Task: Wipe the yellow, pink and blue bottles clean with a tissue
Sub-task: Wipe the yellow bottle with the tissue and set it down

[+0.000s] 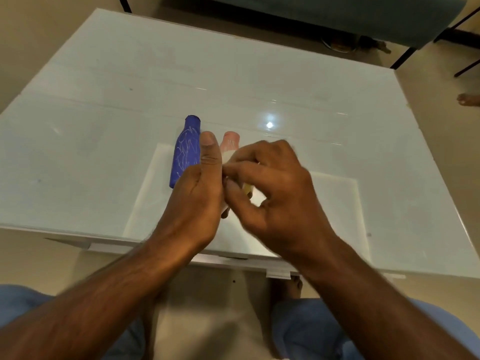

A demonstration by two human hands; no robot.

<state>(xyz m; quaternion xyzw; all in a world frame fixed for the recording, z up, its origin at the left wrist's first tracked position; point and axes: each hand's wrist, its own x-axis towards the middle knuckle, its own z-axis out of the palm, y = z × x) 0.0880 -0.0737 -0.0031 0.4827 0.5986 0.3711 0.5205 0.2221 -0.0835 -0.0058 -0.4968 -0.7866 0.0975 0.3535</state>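
My left hand (198, 193) steadies the yellow bottle (247, 188) while my right hand (272, 183) pinches the tissue (228, 155) against it, both grips closed. The blue bottle (185, 152) and pink bottle (230, 142) lie on the desk (104, 113) just beyond the yellow one, awaiting wiping.

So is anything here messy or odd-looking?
Yes: the blue bottle lying on the white table is covered in pale scribbles, and the pink bottle shows a few near its neck. Nothing looks spilled or broken.

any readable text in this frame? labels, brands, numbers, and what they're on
None readable.
Blue bottle: only white scribble marks, no letters.
Pink bottle: faint white scribbles, no label visible.
Yellow bottle: mostly hidden by the left hand and right hand; nothing legible.
Table: no print.
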